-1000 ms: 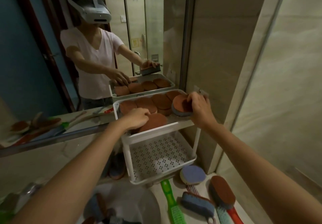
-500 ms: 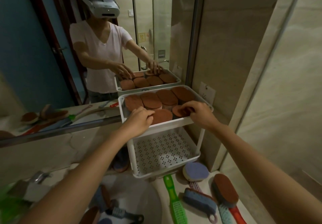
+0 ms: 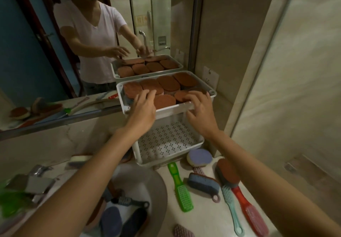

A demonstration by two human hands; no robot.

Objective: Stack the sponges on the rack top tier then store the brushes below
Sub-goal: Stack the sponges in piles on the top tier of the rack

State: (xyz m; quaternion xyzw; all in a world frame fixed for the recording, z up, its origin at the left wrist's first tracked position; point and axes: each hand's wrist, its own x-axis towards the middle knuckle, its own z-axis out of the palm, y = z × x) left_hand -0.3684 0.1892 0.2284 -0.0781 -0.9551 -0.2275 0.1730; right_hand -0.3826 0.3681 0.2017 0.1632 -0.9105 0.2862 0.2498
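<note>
Lying on the counter [image 3: 203,209] just in front of the lower tier [image 3: 166,141], the green brush [image 3: 180,187] pointed its handle at that tier, bristles toward me. I judged the right hand [image 3: 200,111] nearer. It and the left hand [image 3: 143,107] hovered spread, holding nothing, over the sponges [image 3: 166,87] in the top tier [image 3: 166,108].

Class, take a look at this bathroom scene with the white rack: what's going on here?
A person is loading a white two-tier rack. The left hand and the right hand rest with spread fingers on the front brown sponges that fill the top tier. The lower tier holds no brushes yet. The green brush, teal brush and red brush lie on the counter, and a purple sponge sits by the rack's foot.
</note>
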